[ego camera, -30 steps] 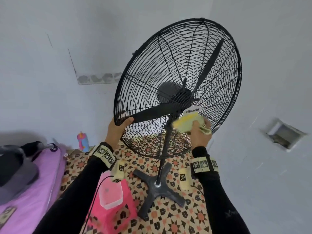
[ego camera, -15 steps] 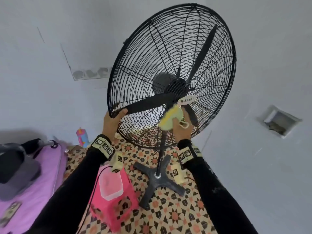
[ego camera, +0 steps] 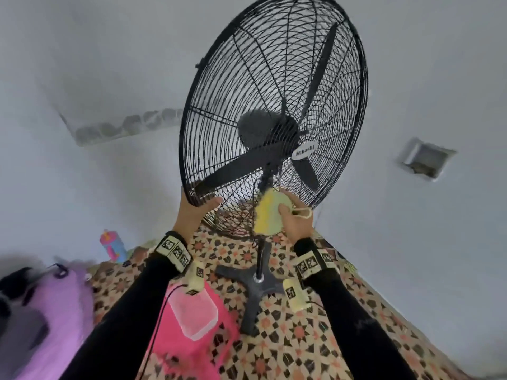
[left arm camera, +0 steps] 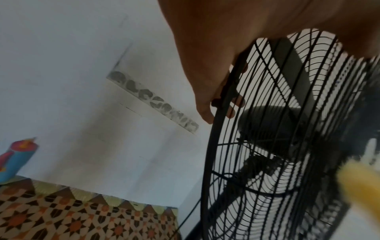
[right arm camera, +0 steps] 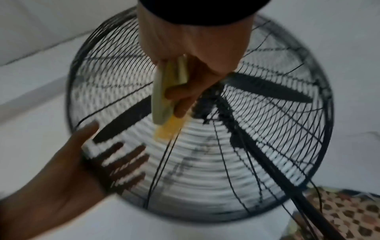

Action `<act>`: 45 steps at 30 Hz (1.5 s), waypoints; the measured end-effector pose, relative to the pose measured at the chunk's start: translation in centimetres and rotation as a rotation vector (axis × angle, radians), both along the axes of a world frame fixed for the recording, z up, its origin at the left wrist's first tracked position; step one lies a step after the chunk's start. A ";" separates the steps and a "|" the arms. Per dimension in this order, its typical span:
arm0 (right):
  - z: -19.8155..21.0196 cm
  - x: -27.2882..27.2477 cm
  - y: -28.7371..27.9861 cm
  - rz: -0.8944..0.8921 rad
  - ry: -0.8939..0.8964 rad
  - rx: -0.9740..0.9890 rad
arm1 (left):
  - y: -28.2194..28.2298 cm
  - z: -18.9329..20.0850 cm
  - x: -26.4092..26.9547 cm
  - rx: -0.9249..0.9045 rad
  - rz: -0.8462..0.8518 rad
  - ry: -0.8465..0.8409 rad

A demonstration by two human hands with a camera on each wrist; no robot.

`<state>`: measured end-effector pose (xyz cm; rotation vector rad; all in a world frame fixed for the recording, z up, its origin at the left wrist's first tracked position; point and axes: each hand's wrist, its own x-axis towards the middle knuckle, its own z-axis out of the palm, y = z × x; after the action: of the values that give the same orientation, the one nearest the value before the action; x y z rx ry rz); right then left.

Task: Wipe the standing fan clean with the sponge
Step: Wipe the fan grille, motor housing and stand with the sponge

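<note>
The big black wire fan (ego camera: 274, 116) is standing on a patterned floor (ego camera: 301, 338). The left hand (ego camera: 192, 212) is gripping its round rim. The right hand (ego camera: 295, 218) is squeezing the soft yellow sponge (ego camera: 267, 212), now lower on the cage than before. A pink stool (ego camera: 192, 333) is sitting beside the fan's base.

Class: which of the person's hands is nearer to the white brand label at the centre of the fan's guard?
Right. The right hand, holding the sponge, is just below the label; the left hand grips the guard's lower-left rim, farther away.
</note>
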<state>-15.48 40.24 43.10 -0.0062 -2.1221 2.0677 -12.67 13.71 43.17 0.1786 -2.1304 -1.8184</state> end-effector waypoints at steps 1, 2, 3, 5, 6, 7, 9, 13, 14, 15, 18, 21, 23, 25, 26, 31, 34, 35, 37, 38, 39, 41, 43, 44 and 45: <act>0.5 -0.2 0.0 -0.118 -0.013 -0.086 | 0.0 0.1 0.0 -0.007 -0.024 0.007; 0.9 -0.3 -0.1 -0.228 -0.004 -0.165 | 0.0 0.1 0.1 -0.009 -0.046 0.010; 1.1 -0.4 -0.6 -0.306 0.004 -0.193 | 0.3 0.2 0.2 -0.016 -0.070 0.023; 0.7 0.6 -2.6 -0.341 -0.017 -0.122 | 0.5 0.2 0.2 -0.026 -0.112 0.045; -0.1 1.4 -3.7 -0.279 -0.021 -0.068 | 0.5 0.4 0.4 -0.008 -0.129 0.045; -1.3 2.2 -4.3 -0.190 -0.032 -0.044 | 0.1 0.3 0.3 0.006 -0.137 0.048; -2.0 3.6 -4.8 -0.080 -0.051 0.002 | -0.7 0.2 0.2 0.012 -0.156 0.044; 0.2 3.7 -3.5 -0.198 -0.061 -0.036 | -0.9 0.0 -0.2 -0.001 -0.152 -0.001; 1.1 3.4 -3.2 -0.283 -0.053 -0.089 | -0.6 0.0 -0.2 0.001 -0.143 0.002; 1.9 2.9 -2.8 -0.381 -0.063 -0.130 | -0.4 0.2 -0.2 0.003 -0.138 0.001; 4.0 1.7 -2.4 -0.535 -0.105 -0.266 | -0.3 -0.1 -0.1 0.020 -0.138 -0.014; 3.8 1.2 -2.8 -0.390 -0.137 -0.452 | -0.8 -0.1 0.0 0.009 -0.163 -0.017; 3.3 1.3 -2.6 -0.270 -0.155 -0.512 | -0.9 0.2 0.0 0.026 -0.168 -0.037; 3.4 1.3 -1.4 -0.169 -0.193 -0.535 | -1.0 0.4 -0.2 0.050 -0.158 -0.047; 3.6 1.4 -0.4 -0.118 -0.211 -0.520 | -0.9 0.5 -0.1 0.057 -0.155 -0.040; 4.3 0.3 2.3 0.031 -0.361 -0.148 | -0.7 0.0 0.0 0.073 -0.128 -0.054; 4.9 -0.2 2.5 -0.135 -0.242 0.174 | -0.5 0.1 -0.1 0.062 -0.131 -0.059; 5.0 -0.5 3.0 -0.249 -0.166 0.244 | -0.4 0.2 -0.2 0.056 -0.137 -0.059; 5.5 -0.8 3.3 -0.411 -0.040 0.289 | -0.3 0.4 -0.2 0.056 -0.138 -0.062; 5.5 -0.9 3.0 -0.425 -0.024 0.302 | -0.3 0.5 0.0 0.055 -0.134 -0.066; 5.0 -1.0 2.5 -0.389 -0.036 0.338 | -0.3 0.4 0.0 0.053 -0.127 -0.065; 3.8 -0.5 1.4 -0.222 -0.081 0.423 | -0.4 0.3 0.1 0.065 -0.126 -0.061; 3.0 1.0 0.6 0.021 -0.145 0.565 | -0.5 0.3 0.1 0.083 -0.125 -0.062; 3.0 1.8 0.5 0.095 -0.142 0.605 | -0.5 0.5 0.2 0.082 -0.124 -0.064; 2.8 2.3 0.6 0.084 -0.106 0.595 | -0.5 0.4 0.1 0.076 -0.127 -0.068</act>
<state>-13.23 40.87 45.92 0.0544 -2.7575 1.4204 -12.58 13.21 43.59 0.1275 -2.1642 -1.9937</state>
